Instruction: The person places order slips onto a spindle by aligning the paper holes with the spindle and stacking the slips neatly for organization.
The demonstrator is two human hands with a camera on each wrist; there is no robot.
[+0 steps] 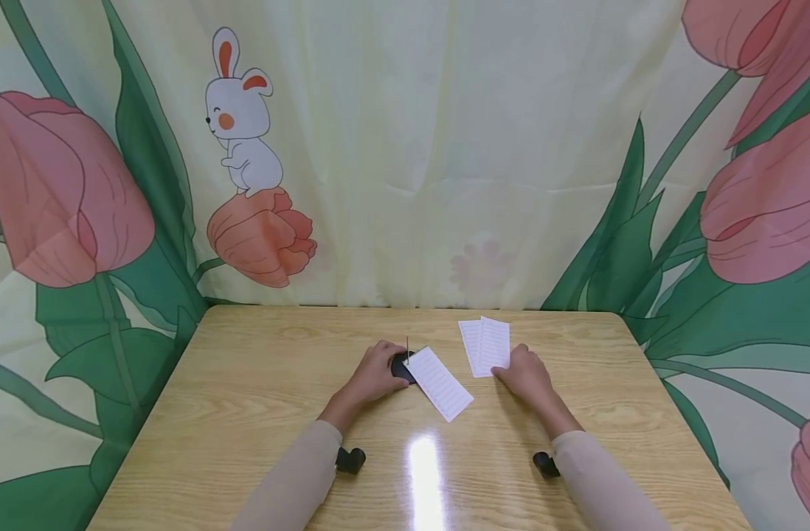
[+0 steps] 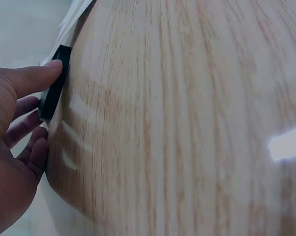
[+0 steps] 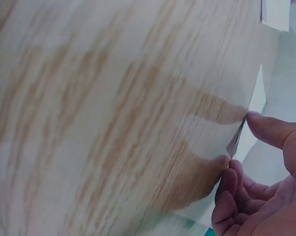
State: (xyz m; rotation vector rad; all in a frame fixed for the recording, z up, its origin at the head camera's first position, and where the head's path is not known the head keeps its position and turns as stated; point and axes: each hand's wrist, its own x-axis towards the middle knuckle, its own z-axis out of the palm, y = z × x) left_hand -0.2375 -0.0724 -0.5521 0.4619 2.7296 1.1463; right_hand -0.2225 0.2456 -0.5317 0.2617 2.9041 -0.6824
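In the head view, my left hand (image 1: 376,375) grips the round black base (image 1: 400,367) of a bill spike, thumb at its near side and fingers at its far side. The thin spike (image 1: 408,349) stands upright. A printed paper slip (image 1: 440,385) lies slanted to the right from the spike, its upper left corner at it. Two more printed slips overlap farther right: the top slip (image 1: 495,346) partly covers the other slip (image 1: 470,341). My right hand (image 1: 528,375) pinches the top slip at its near right corner. In the right wrist view, thumb and fingertips are at the slip's edge (image 3: 244,140).
The wooden table (image 1: 265,369) reflects a bright light near its front. Behind its far edge hangs a curtain (image 1: 392,147) printed with tulips and a rabbit. A black wrist device (image 1: 350,461) shows beside the left sleeve, another device (image 1: 546,464) beside the right.
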